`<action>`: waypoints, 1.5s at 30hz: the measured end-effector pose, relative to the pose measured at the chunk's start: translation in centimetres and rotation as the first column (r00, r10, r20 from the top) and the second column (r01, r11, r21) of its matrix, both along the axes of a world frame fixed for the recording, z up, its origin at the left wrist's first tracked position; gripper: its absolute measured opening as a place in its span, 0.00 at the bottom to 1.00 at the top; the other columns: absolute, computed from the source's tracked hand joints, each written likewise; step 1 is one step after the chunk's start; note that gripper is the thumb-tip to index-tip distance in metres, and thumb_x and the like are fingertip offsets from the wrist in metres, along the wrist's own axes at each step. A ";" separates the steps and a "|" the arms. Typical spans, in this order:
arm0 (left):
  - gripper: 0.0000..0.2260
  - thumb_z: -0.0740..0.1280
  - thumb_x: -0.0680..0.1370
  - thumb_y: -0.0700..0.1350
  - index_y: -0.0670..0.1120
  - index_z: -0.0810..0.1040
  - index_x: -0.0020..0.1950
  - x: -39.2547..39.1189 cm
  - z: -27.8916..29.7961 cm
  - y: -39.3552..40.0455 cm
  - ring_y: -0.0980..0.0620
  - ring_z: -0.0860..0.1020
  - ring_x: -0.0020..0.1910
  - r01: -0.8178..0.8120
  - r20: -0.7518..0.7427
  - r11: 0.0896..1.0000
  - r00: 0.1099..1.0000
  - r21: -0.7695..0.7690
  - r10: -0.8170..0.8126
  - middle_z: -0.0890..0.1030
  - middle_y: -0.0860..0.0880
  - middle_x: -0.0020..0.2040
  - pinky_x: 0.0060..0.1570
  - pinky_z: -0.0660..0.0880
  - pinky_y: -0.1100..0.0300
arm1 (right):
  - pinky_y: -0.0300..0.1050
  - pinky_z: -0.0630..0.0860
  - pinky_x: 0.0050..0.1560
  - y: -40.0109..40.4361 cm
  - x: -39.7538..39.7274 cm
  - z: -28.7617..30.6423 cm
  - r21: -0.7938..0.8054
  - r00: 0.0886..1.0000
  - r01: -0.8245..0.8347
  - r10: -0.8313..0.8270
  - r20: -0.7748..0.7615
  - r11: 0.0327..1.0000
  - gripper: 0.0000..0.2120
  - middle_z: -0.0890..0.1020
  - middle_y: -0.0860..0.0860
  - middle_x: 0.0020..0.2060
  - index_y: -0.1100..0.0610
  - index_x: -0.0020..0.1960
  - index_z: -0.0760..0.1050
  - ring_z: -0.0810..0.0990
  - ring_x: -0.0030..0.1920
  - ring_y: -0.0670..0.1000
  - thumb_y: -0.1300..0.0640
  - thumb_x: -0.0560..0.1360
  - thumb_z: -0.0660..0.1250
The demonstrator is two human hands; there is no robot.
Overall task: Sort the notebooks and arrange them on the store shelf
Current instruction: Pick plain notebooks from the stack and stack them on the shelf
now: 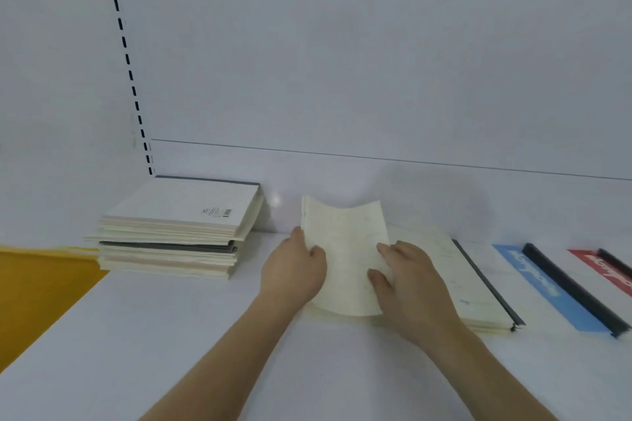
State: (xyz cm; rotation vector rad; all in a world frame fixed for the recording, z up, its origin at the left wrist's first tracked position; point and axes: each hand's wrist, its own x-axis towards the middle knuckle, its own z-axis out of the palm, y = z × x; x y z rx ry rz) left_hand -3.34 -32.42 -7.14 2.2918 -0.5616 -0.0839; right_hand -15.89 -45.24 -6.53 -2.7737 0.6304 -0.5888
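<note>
An open cream notebook (444,270) lies on the white shelf (205,335) in the middle, its dark spine on the right. A bunch of its pages (345,249) curls upward. My left hand (294,267) grips the left edge of those pages. My right hand (407,280) presses on them from the right, fingers spread over the paper. A stack of several cream and grey notebooks (178,229) sits at the back left against the wall.
A blue notebook (547,287) and a red notebook (608,270), both with black spines, lie flat at the right. The white back panel (342,79) rises behind, with a slotted upright (126,55) at left. Yellow floor or surface (34,290) shows beyond the shelf's left edge.
</note>
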 end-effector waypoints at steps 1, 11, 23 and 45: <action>0.13 0.57 0.80 0.48 0.45 0.71 0.61 0.5 -0.4 -0.4 0.43 0.75 0.54 -0.018 -0.012 0.999 1.000 0.037 0.019 0.78 0.44 0.55 0.53 0.73 0.52 | 0.45 0.61 0.67 -0.4 0.4 -0.4 -0.005 1.000 -0.013 0.013 -0.011 1.000 0.19 0.74 0.55 0.62 0.59 0.67 0.71 0.66 0.67 0.55 0.52 0.79 0.61; 0.17 0.55 0.81 0.54 0.45 0.74 0.62 3.6 -1.8 -0.9 0.41 0.64 0.67 0.029 -0.060 0.945 0.998 0.326 -0.010 0.70 0.44 0.65 0.62 0.67 0.50 | 0.50 0.67 0.65 -2.5 1.6 -3.4 -0.143 0.994 -0.025 0.009 -0.112 0.989 0.21 0.77 0.50 0.47 0.52 0.43 0.74 0.71 0.60 0.56 0.42 0.75 0.47; 0.44 0.65 0.74 0.69 0.52 0.50 0.81 0.3 -0.5 4.6 0.51 0.62 0.75 0.396 0.042 0.796 0.885 0.458 -0.464 0.58 0.52 0.79 0.72 0.63 0.56 | 0.49 0.43 0.76 -2.5 -1.1 -1.5 -0.137 0.885 -0.318 0.242 -0.397 0.938 0.43 0.53 0.43 0.77 0.43 0.76 0.55 0.44 0.77 0.48 0.22 0.67 0.42; 0.21 0.62 0.78 0.61 0.47 0.77 0.63 0.4 0.5 10.1 0.49 0.77 0.57 0.001 0.682 0.999 0.731 0.041 -0.029 0.79 0.52 0.56 0.56 0.75 0.55 | 0.35 0.45 0.73 4.9 4.0 1.7 -0.139 0.871 -0.490 0.483 -0.088 0.860 0.32 0.51 0.38 0.76 0.44 0.76 0.56 0.44 0.75 0.39 0.33 0.75 0.47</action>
